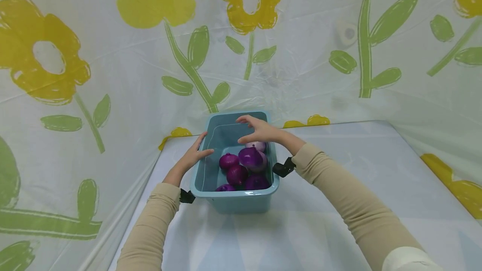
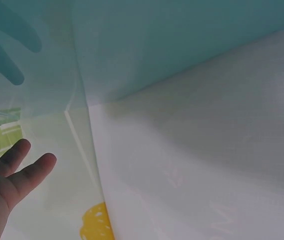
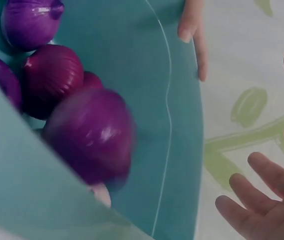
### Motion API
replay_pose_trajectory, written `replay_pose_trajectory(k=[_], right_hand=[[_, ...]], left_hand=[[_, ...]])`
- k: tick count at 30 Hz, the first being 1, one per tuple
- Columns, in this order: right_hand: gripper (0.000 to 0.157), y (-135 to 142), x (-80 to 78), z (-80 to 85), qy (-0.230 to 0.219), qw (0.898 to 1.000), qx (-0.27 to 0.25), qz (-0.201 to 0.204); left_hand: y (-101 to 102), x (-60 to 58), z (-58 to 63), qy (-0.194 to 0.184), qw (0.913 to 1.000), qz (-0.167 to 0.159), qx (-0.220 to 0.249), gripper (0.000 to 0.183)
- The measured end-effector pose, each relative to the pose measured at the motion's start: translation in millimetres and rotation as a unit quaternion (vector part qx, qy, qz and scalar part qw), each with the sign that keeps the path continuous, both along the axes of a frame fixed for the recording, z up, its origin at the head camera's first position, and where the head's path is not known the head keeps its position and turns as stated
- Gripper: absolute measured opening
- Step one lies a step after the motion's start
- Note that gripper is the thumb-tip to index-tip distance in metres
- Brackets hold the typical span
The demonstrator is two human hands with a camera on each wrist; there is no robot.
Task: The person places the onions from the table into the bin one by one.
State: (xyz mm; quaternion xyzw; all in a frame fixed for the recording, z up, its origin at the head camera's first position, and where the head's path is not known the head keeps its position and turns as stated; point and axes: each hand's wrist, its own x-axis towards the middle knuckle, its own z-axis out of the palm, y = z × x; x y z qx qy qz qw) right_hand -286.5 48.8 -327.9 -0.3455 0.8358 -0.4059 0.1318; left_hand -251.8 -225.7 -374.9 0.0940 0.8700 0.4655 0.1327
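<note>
A light blue plastic basin (image 1: 241, 204) holds several purple onions (image 1: 237, 175), mostly toward its near right part. One onion (image 3: 94, 135) looks blurred on top of the others in the right wrist view, and a paler one (image 1: 257, 145) lies behind. My left hand (image 1: 192, 156) is at the basin's left rim, thumb over the edge and fingers extended along the outside. Above the basin's right side hovers my right hand (image 1: 260, 131), fingers spread apart and thumb separate, with nothing in it. The left wrist view shows extended left fingers (image 2: 34, 172) beside the basin wall.
The basin stands on a pale table (image 1: 320, 221) against a white cloth (image 1: 301, 74) printed with yellow flowers and green leaves. A black wrist-worn device (image 1: 284, 167) sits close to the basin's right wall, another (image 1: 186, 196) by its left.
</note>
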Motion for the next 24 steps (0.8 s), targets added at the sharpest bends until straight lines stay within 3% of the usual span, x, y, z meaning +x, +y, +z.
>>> replay_pose_trajectory(k=[9, 12, 17, 24], right_hand=[[0.065, 21.0, 1.1, 7.4, -0.004, 0.999, -0.007, -0.035], [0.064, 33.2, 3.0, 10.7, 0.004, 0.999, -0.005, -0.05], [0.067, 56.3, 3.9, 14.4, 0.044, 0.996, 0.022, -0.073], [0.065, 97.1, 11.0, 15.8, 0.123, 0.982, 0.077, -0.119]], left_hand=[[0.2, -3.4, -1.5, 0.001, 1.0, -0.006, -0.005, 0.081], [-3.9, -12.0, -11.2, 0.0, 1.0, -0.006, -0.003, 0.082], [-13.4, -23.5, -26.5, 0.027, 0.9992, -0.01, -0.026, 0.081], [-22.5, -19.3, -18.4, 0.073, 0.9937, -0.012, -0.084, 0.08]])
